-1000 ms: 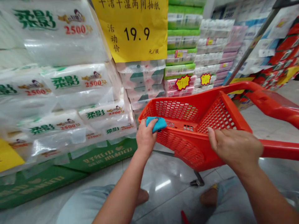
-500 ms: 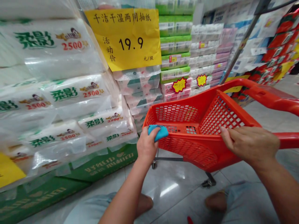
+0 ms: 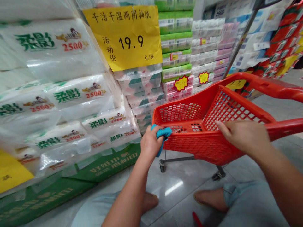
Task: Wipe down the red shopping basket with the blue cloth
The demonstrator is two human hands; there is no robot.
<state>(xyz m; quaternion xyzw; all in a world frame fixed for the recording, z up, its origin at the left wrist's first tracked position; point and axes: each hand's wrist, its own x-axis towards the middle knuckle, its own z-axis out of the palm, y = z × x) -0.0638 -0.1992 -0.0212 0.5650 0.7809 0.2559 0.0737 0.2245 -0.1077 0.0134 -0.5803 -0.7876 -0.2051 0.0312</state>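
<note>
A red plastic shopping basket cart (image 3: 196,143) with lattice walls stands before me, nothing inside it. My left hand (image 3: 150,143) is closed around a blue cloth (image 3: 163,134) at the basket's left near corner. Part of the cloth lies over the rim and part hangs down outside. My right hand (image 3: 246,137) is over the near rim toward the right, its thumb on the inner side and its other fingers hidden behind the hand; it appears to grip the rim.
Stacked white tissue packs (image 3: 71,94) on a green base (image 3: 94,173) rise at left under a yellow price sign (image 3: 125,37). Green packs (image 3: 176,37) and red packs (image 3: 281,41) stand farther back. A red object (image 3: 197,218) lies on the tiled floor near my feet.
The cloth has gone from lying bunched over the rim to hanging partly down outside. My right hand has shifted slightly left and up. The cart sits slightly farther right.
</note>
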